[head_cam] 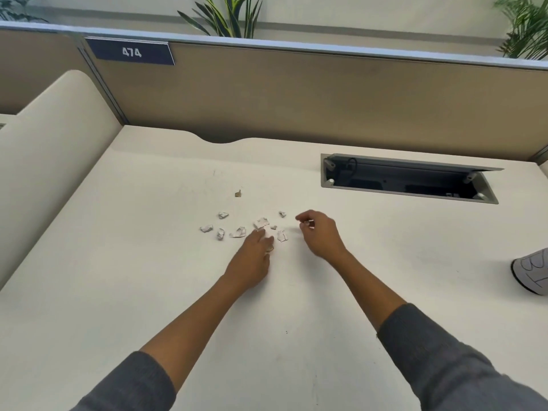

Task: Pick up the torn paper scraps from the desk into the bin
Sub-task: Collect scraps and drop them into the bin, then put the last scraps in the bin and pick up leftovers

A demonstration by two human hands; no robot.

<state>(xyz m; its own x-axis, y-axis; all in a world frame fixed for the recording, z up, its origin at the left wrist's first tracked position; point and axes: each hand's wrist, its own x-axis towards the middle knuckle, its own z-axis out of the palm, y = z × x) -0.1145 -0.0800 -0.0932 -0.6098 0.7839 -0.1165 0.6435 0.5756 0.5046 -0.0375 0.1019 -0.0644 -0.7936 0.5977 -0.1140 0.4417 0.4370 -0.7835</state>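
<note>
Head view looks down on a pale counter (118, 262) with a loose cluster of torn paper scraps (237, 232) near its middle. Both bare hands reach in from six o'clock. The left hand (252, 256) lies over the near edge of the cluster, its grip curled with the fingers drawn together on at least one white scrap; exactly how many pieces it has gathered cannot be told. The right hand (318, 232), at about three o'clock from the cluster, hovers just above the counter with thumb and fingers pinched on a small white piece.

Most of the work seems to remain. Several scraps lie loose: a few at nine o'clock of the left hand, one larger piece (261, 223) just beyond its fingertips, a small one (282, 214) toward twelve o'clock, another (282, 235) between the two hands, and a brownish bit (238, 193) apart at eleven o'clock. A dark rim of what may be the bin (530, 271) shows at the right edge, at three o'clock, well apart from the cluster; I cannot be sure it is the bin.
</note>
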